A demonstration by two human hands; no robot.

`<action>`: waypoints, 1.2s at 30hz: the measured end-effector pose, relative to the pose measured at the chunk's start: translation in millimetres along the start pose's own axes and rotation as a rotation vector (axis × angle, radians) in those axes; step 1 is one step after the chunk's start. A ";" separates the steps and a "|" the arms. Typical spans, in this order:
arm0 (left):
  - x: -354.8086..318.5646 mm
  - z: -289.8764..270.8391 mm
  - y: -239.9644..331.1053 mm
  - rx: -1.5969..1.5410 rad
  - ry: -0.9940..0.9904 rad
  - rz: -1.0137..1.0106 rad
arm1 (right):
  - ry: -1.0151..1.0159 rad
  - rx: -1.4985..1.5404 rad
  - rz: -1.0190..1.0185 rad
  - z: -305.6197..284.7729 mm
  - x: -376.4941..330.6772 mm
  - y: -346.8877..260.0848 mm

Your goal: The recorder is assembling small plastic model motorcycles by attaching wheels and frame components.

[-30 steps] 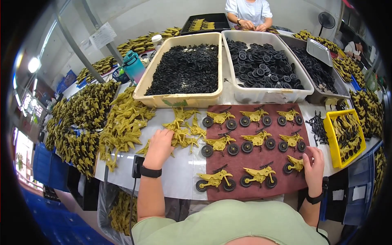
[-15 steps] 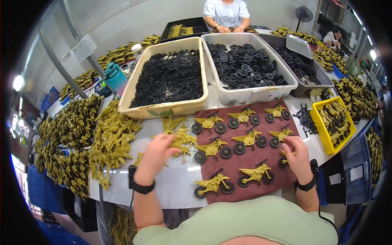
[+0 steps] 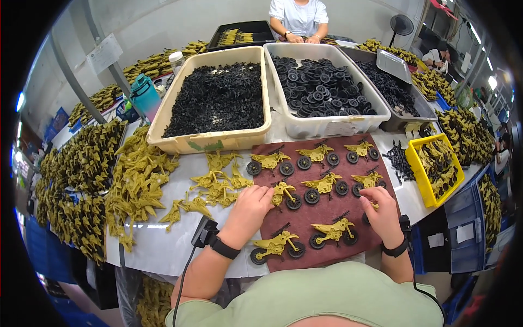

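Rows of toy motorcycles with yellow bodies and black wheels lie on a dark red mat [image 3: 297,218]. My left hand [image 3: 251,211] is closed over the rear half of the middle-row left toy motorcycle [image 3: 283,192]; its front wheel shows beyond my fingertips. At the mat's right side, my right hand [image 3: 384,213] pinches a toy motorcycle [image 3: 374,206], mostly hidden behind the fingers. Two finished-looking toy motorcycles, one left [image 3: 278,244] and one right [image 3: 333,231], lie along the near edge. Loose yellow bodies [image 3: 212,185] are scattered left of the mat.
Behind the mat stand a cream bin [image 3: 210,143] of small black parts, a white bin [image 3: 340,126] of black wheels and a grey bin [image 3: 411,121]. A yellow basket [image 3: 430,201] is at right. Yellow bodies [image 3: 139,185] heap at left, near a teal bottle [image 3: 144,95]. Another person [image 3: 299,19] sits opposite.
My left hand has moved right, from the loose yellow bodies onto the middle-row left motorcycle. My right hand has stayed at the mat's right side. The whole view has shifted slightly.
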State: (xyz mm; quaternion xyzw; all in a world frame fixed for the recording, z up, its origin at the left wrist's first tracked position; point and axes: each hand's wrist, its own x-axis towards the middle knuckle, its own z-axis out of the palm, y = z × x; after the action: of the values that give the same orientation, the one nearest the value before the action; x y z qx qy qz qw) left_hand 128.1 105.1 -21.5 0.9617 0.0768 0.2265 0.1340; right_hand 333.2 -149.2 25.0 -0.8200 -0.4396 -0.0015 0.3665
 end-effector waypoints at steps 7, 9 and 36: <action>0.7 4.6 -2.6 -0.038 0.009 -0.030 | -0.042 0.057 0.071 3.5 0.2 -9.1; 1.4 8.0 -5.9 -0.032 0.042 0.011 | -0.058 0.075 0.056 6.2 3.7 -13.9; 3.8 3.3 16.5 -0.297 0.174 -0.100 | -0.558 0.405 -0.223 77.4 74.7 -56.2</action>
State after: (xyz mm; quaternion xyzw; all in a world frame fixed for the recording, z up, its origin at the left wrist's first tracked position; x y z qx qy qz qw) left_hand 134.4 89.5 -17.9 0.9032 0.1015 0.3107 0.2783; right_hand 313.7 -29.5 26.4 -0.6468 -0.6007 0.2695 0.3849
